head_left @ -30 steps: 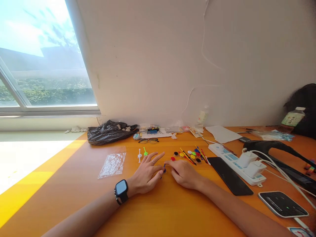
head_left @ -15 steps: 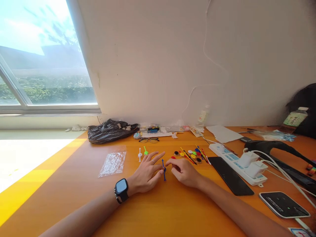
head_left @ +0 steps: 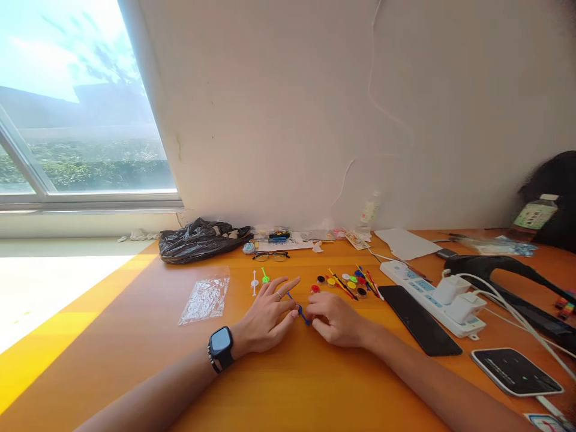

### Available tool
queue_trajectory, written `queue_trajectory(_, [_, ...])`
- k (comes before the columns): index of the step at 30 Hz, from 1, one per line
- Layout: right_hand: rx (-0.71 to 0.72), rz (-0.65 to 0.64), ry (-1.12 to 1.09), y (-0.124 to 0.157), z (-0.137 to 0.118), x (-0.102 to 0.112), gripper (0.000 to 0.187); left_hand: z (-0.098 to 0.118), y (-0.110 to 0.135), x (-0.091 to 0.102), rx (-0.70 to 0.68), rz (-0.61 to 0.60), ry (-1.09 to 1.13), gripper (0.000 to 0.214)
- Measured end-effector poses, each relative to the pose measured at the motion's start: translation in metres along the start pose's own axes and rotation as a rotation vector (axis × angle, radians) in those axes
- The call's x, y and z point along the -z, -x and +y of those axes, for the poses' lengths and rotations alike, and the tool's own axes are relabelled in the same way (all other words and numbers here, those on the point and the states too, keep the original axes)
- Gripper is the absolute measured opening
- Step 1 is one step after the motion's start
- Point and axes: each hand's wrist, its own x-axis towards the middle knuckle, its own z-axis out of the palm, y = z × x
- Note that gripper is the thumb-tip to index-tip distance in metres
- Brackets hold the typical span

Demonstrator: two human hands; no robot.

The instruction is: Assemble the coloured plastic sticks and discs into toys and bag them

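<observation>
My left hand (head_left: pixel 266 316), with a smartwatch on its wrist and a ring on one finger, rests on the orange table with its fingers partly spread; its thumb and forefinger touch a small blue disc on a thin blue stick (head_left: pixel 299 309). My right hand (head_left: pixel 335 319) is curled, its fingertips pinching the near end of that blue stick. The stick lies tilted between the two hands. Just beyond the hands lies a heap of small coloured discs and sticks (head_left: pixel 349 282). A white stick with a disc (head_left: pixel 254 282) and a green one (head_left: pixel 265 276) lie beyond my left hand.
A clear plastic bag (head_left: pixel 206 298) lies left of my hands. A black bag (head_left: pixel 198 239) and glasses (head_left: pixel 270 256) sit by the wall. Right of the hands are a black phone (head_left: pixel 414 317), a white power strip (head_left: pixel 432 296) with chargers and cables, and a dark device (head_left: pixel 515 372).
The blue stick stood nearly upright between my hands half a second ago; now it lies tilted, its near end at my right fingertips. Both hands have stayed in place.
</observation>
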Motion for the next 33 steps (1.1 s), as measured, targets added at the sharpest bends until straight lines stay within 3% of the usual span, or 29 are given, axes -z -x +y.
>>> queue_trajectory(3, [0.026,-0.013,-0.248,0.001,0.001,-0.004,0.028,0.0,0.0,0.0,-0.011,-0.005,-0.005,0.03])
queue_trajectory(6, [-0.072,0.105,-0.332,-0.001,0.006,-0.006,0.034,0.0,-0.001,0.001,-0.008,-0.01,-0.003,0.03])
queue_trajectory(10, [-0.111,0.075,-0.133,-0.002,0.012,-0.003,0.043,-0.001,0.0,0.0,-0.008,-0.013,-0.003,0.029])
queue_trajectory(12, [-0.102,0.035,-0.014,-0.003,0.011,-0.002,0.039,-0.001,0.0,-0.001,-0.002,-0.011,-0.007,0.03])
queue_trajectory(16, [-0.142,0.079,0.099,-0.005,0.005,0.002,0.025,0.0,0.001,-0.001,0.004,-0.009,-0.014,0.029])
queue_trajectory(21, [-0.03,-0.022,-0.113,0.0,0.001,0.003,0.027,0.001,0.0,0.001,0.001,-0.018,-0.014,0.028])
queue_trajectory(24, [-0.044,0.032,-0.234,0.002,0.001,0.003,0.028,0.0,-0.001,0.002,-0.001,-0.039,-0.01,0.028])
queue_trajectory(28, [-0.105,0.136,-0.178,0.001,0.004,0.004,0.034,-0.001,0.0,0.0,-0.006,-0.043,-0.01,0.03])
queue_trajectory(31, [-0.059,0.047,-0.056,0.0,0.006,0.002,0.056,-0.001,0.0,0.0,-0.002,-0.036,-0.016,0.031])
queue_trajectory(33, [-0.047,-0.005,0.039,-0.001,0.005,0.0,0.057,0.0,0.0,0.0,-0.001,-0.031,-0.019,0.031])
